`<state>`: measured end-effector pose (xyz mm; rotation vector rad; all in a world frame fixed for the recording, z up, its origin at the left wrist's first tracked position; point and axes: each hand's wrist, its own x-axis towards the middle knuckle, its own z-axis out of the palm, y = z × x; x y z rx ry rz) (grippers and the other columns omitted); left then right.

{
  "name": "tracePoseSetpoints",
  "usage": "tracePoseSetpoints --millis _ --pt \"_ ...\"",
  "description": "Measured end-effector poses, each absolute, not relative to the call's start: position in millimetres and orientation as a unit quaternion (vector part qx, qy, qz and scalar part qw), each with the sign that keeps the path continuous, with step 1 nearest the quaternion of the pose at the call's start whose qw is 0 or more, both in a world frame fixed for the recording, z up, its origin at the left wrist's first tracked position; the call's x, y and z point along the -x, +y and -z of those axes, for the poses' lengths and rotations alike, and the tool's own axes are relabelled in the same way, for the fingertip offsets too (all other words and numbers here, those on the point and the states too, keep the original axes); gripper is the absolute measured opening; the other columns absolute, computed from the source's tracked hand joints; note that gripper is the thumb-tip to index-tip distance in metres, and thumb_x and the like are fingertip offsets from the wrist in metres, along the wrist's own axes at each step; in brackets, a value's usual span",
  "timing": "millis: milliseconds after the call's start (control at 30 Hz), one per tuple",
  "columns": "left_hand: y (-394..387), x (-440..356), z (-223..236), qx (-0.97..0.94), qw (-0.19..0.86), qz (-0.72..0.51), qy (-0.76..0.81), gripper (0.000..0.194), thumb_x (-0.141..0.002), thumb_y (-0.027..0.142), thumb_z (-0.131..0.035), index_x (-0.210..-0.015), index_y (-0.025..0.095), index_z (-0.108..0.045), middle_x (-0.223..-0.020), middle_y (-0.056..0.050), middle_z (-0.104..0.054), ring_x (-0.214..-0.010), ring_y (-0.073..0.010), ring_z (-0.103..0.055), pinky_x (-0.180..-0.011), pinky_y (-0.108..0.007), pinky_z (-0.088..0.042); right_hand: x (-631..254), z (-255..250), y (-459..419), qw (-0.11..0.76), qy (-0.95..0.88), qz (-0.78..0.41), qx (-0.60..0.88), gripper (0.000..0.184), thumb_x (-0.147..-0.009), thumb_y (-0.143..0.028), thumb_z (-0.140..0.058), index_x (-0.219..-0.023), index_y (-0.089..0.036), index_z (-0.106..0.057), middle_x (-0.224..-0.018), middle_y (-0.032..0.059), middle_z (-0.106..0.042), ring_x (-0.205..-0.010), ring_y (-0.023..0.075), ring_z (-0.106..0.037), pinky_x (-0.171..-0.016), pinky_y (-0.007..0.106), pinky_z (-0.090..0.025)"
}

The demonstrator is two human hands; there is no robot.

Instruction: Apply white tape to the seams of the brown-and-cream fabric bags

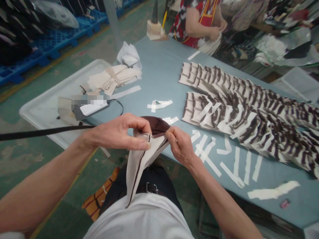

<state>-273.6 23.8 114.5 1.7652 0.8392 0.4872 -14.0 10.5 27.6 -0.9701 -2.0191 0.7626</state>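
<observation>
A cream fabric piece with dark brown edging [143, 159] hangs between my two hands over the near table edge, its lower tip reaching toward my shirt. My left hand [122, 132] pinches its upper edge between thumb and fingers. At the other side, my right hand [180, 142] grips the brown-edged corner. A brown inner side [157, 124] of the piece curves up behind the fingers. On the table to the right lie two long overlapping rows of similar cream and brown pieces [224, 78], with white strips [206, 154] on and beside the nearer row.
A bundle of cream fabric pieces [112, 78] lies at the left by a white tray [37, 103], near a grey-and-white tag [93, 108] with a black cord. A cone on a block [154, 26] stands at the far corner. Another person's hands [216, 31] hold fabric across the table.
</observation>
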Motion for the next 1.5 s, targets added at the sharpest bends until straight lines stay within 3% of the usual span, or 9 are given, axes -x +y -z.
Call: tracePoseSetpoints --millis 367,700,1000,1167,1367,1500 --pt "20 273 -112 -0.725 0.553 -0.213 0.351 0.027 -0.094 0.033 -0.076 -0.075 0.015 -0.071 -0.072 0.001 -0.069 -0.065 -0.0106 -0.056 -0.063 -0.019 -0.045 25 -22 12 0.388 -0.773 -0.336 0.373 0.028 -0.109 -0.027 -0.051 -0.082 -0.024 -0.052 -0.072 -0.0023 -0.055 -0.065 0.0153 -0.051 -0.066 0.029 -0.041" --pt "17 279 -110 -0.699 0.588 -0.214 0.346 0.026 -0.096 0.035 -0.071 -0.079 0.016 -0.072 -0.076 -0.003 -0.072 -0.071 -0.0162 -0.064 -0.066 -0.022 -0.049 26 -20 15 0.392 -0.776 -0.35 0.349 0.03 -0.113 -0.033 -0.048 -0.087 -0.023 -0.059 -0.078 0.0006 -0.061 -0.07 0.017 -0.056 -0.071 0.03 -0.045" --pt "18 278 -125 -0.791 0.413 -0.181 0.413 0.021 -0.092 0.026 -0.061 -0.082 0.016 -0.077 -0.068 0.005 -0.07 -0.061 -0.0097 -0.06 -0.061 -0.018 -0.043 19 -15 14 0.395 -0.77 -0.332 0.375 0.029 -0.114 -0.032 -0.045 -0.088 -0.024 -0.055 -0.075 -0.0021 -0.054 -0.068 0.0161 -0.051 -0.068 0.03 -0.04" --pt "15 280 -129 -0.83 0.345 -0.17 0.404 0.019 -0.088 0.02 -0.056 -0.079 0.018 -0.072 -0.064 0.006 -0.066 -0.058 -0.0088 -0.058 -0.057 -0.019 -0.038 16 -26 16 0.395 -0.771 -0.323 0.381 0.03 -0.114 -0.033 -0.044 -0.087 -0.024 -0.055 -0.074 -0.0021 -0.053 -0.068 0.0163 -0.051 -0.068 0.03 -0.041" --pt "2 272 -137 -0.836 0.319 -0.231 0.382 0.018 -0.085 0.016 -0.051 -0.074 0.018 -0.065 -0.06 0.005 -0.059 -0.052 -0.0085 -0.051 -0.053 -0.021 -0.035 24 -44 14 0.398 -0.79 -0.328 0.332 0.028 -0.115 -0.033 -0.046 -0.096 -0.023 -0.063 -0.084 0.0021 -0.067 -0.078 0.0183 -0.061 -0.076 0.032 -0.047" --pt "-5 270 -141 -0.821 0.337 -0.263 0.378 0.02 -0.086 0.016 -0.051 -0.072 0.017 -0.066 -0.059 0.005 -0.057 -0.051 -0.008 -0.049 -0.053 -0.02 -0.036 36 -62 10 0.415 -0.793 -0.358 0.267 0.02 -0.111 -0.04 -0.059 -0.102 -0.023 -0.066 -0.094 0.004 -0.076 -0.086 0.02 -0.068 -0.08 0.034 -0.051"
